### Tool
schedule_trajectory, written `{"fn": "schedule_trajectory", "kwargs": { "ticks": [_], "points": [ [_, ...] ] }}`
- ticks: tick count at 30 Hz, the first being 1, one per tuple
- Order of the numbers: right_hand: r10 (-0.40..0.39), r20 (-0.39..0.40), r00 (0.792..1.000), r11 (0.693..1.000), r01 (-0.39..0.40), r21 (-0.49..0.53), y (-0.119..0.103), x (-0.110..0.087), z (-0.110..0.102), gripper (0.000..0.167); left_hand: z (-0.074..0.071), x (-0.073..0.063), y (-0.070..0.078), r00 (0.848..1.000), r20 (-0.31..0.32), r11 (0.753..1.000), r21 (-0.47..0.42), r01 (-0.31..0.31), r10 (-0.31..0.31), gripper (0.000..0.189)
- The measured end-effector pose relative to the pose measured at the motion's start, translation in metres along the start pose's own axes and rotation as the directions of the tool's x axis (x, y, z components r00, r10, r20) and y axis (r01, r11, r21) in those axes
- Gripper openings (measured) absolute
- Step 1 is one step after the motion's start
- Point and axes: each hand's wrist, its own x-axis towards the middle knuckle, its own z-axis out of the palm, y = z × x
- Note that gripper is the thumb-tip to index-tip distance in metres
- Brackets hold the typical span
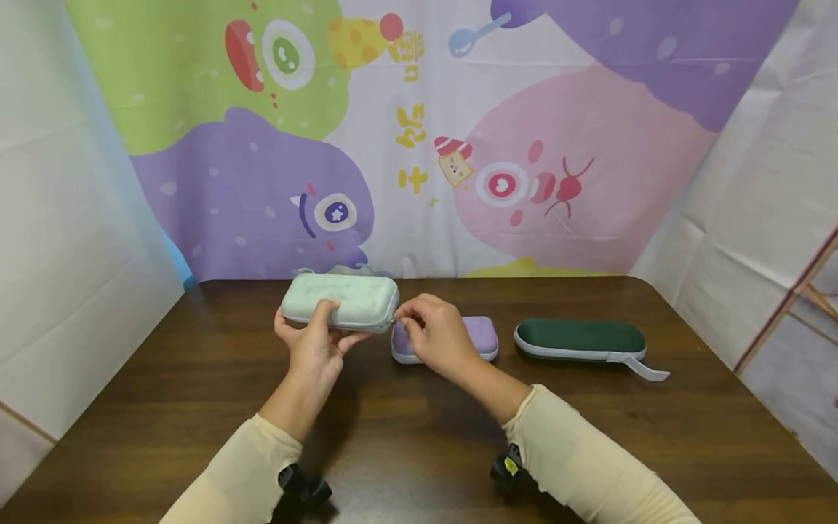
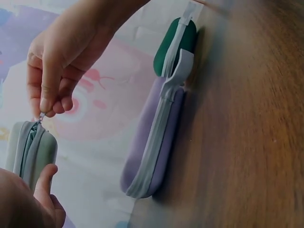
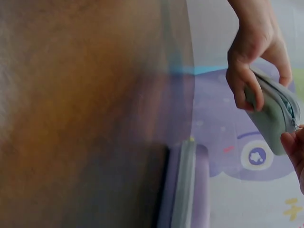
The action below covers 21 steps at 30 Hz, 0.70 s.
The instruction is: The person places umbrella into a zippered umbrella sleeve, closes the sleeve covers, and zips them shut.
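Observation:
My left hand (image 1: 313,353) holds a mint-green zip case (image 1: 340,297) above the table, thumb on its upper face and fingers underneath. At the case's right-hand corner, my right hand (image 1: 437,336) pinches the small zipper pull (image 2: 41,115) between thumb and fingertips. In the left wrist view the zip is partly undone, and a darker green strip shows between its two edges. The right wrist view also shows the gap beside the pull. Behind the right hand, a lavender zip case (image 1: 483,335) lies on the table, partly covered by that hand in the head view.
Right of the lavender case lies a longer dark green case (image 1: 579,336) with a grey zip band and a loose grey strap (image 1: 648,370). All this is on a dark wooden table (image 1: 406,444). A cartoon-printed curtain (image 1: 419,240) hangs behind its far edge.

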Motion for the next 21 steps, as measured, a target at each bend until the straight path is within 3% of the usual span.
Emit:
{"fn": "schedule_trajectory", "kwargs": {
  "ticks": [9,21],
  "points": [
    [-0.02,0.017,1.0,0.999,0.021,-0.038,0.001,-0.003,-0.001,0.01,0.002,-0.002,-0.001,1.0,-0.003,1.0,-0.006,-0.005,0.005,0.093],
    [0.043,0.03,0.999,0.999,-0.044,0.021,-0.014,-0.018,0.014,0.01,0.008,-0.006,-0.014,1.0,-0.021,0.999,-0.05,0.014,-0.015,0.099]
  ]
}}
